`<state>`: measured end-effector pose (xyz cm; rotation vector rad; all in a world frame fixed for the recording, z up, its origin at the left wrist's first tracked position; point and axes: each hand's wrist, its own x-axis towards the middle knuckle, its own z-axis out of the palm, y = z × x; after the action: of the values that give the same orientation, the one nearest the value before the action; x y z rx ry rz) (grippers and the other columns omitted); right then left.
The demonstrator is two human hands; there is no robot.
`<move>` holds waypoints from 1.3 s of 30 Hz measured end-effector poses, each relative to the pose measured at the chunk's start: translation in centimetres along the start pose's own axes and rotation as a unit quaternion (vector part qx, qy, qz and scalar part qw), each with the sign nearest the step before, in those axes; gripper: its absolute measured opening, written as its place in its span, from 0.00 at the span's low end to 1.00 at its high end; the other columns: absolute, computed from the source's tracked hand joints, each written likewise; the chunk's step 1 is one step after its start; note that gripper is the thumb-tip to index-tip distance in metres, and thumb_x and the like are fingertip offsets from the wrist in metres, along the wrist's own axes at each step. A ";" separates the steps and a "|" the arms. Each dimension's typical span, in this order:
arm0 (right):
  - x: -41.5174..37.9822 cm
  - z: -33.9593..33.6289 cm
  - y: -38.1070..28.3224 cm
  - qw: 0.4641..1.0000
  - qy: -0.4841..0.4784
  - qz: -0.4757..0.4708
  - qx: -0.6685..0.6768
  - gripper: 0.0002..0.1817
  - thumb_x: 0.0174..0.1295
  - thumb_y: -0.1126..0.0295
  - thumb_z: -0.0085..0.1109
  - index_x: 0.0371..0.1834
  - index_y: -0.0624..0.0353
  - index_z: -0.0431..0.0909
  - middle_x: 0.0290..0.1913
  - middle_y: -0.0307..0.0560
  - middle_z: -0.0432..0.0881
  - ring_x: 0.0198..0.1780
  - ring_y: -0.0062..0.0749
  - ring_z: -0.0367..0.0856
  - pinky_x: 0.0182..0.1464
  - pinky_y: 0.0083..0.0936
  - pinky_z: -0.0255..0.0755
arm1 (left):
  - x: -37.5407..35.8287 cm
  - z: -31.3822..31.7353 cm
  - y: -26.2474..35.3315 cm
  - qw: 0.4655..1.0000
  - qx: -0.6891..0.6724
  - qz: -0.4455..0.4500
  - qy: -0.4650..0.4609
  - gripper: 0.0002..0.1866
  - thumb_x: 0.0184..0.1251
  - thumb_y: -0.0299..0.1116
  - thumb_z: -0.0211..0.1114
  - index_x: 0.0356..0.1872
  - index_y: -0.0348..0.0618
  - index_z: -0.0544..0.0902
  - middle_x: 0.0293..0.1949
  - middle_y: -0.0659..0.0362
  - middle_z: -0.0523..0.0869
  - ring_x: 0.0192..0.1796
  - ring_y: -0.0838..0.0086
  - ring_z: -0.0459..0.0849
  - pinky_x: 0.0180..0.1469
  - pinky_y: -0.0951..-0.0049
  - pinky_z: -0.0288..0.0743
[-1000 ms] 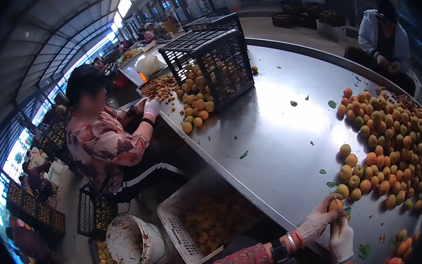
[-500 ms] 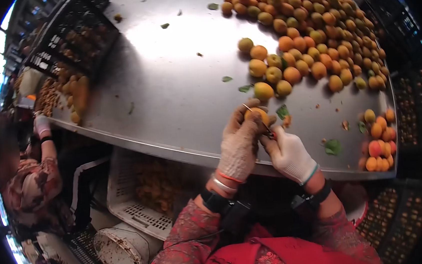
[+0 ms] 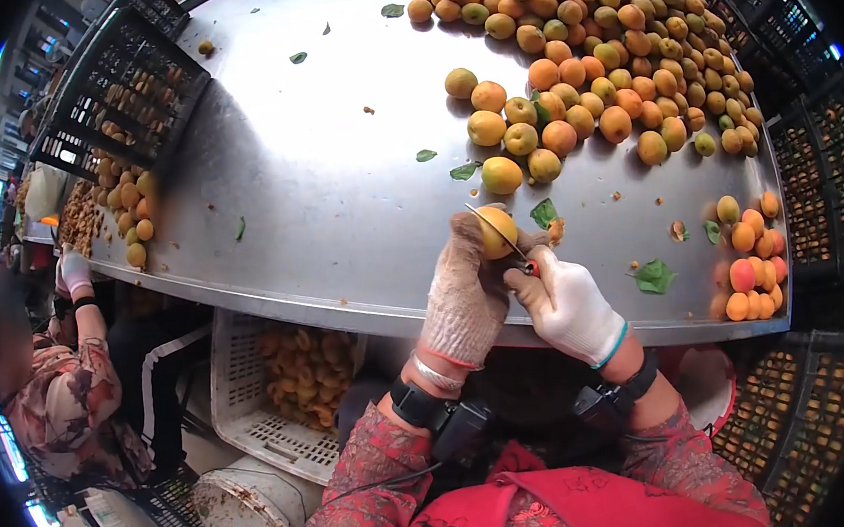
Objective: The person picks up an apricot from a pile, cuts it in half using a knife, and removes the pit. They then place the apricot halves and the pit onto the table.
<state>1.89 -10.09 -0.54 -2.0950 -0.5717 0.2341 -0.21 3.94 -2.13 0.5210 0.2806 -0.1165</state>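
My left hand (image 3: 465, 300), in a stained white glove, is closed round a yellow-orange apricot (image 3: 495, 230) over the front edge of the metal table (image 3: 316, 202). My right hand (image 3: 568, 306), in a cleaner white glove, grips a small knife with a red handle (image 3: 532, 268). Its thin blade lies across the apricot. Just beyond the hands are a green leaf (image 3: 543, 214) and a loose yellow apricot (image 3: 502, 175). A large heap of apricots (image 3: 615, 56) covers the table's far right part.
Several apricots (image 3: 750, 270) sit at the right corner. Below the table stand a white crate (image 3: 282, 438) of halved apricots and a dirty white bucket (image 3: 253, 509). A black crate (image 3: 121, 89) is at the back left. A co-worker (image 3: 61, 385) is at the left.
The view has shifted slightly, so the table and heap appear a little further left. Both hands still hold the apricot and the knife, with the blade across the fruit.
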 end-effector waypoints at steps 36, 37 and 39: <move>0.1 1.0 0.6 0.987 0.104 -0.097 -0.074 0.14 0.68 0.62 0.62 0.36 0.61 0.72 0.19 0.55 0.77 0.24 0.56 0.81 0.24 0.40 0.72 | -0.9 -1.1 -2.0 0.876 0.433 0.186 0.105 0.23 0.80 0.51 0.46 0.52 0.40 0.75 0.39 0.58 0.79 0.41 0.76 0.77 0.44 0.72 0.75; 0.1 1.1 0.6 0.986 0.106 -0.095 -0.083 0.14 0.68 0.62 0.62 0.35 0.60 0.72 0.19 0.56 0.76 0.23 0.57 0.80 0.24 0.41 0.72 | -0.9 -1.2 -2.0 0.871 0.441 0.191 0.108 0.15 0.82 0.40 0.50 0.52 0.38 0.74 0.39 0.54 0.80 0.40 0.73 0.78 0.41 0.70 0.76; 0.1 1.3 0.6 0.988 0.106 -0.091 -0.068 0.14 0.68 0.62 0.62 0.35 0.61 0.72 0.20 0.57 0.76 0.24 0.58 0.80 0.24 0.42 0.72 | -0.7 -1.1 -2.3 0.879 0.416 0.207 0.107 0.15 0.82 0.41 0.50 0.52 0.39 0.74 0.37 0.55 0.79 0.38 0.74 0.78 0.40 0.71 0.76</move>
<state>1.70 -9.40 -1.77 -2.1478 -0.6604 -0.1353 -1.58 2.52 -3.88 1.4470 0.3219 0.2584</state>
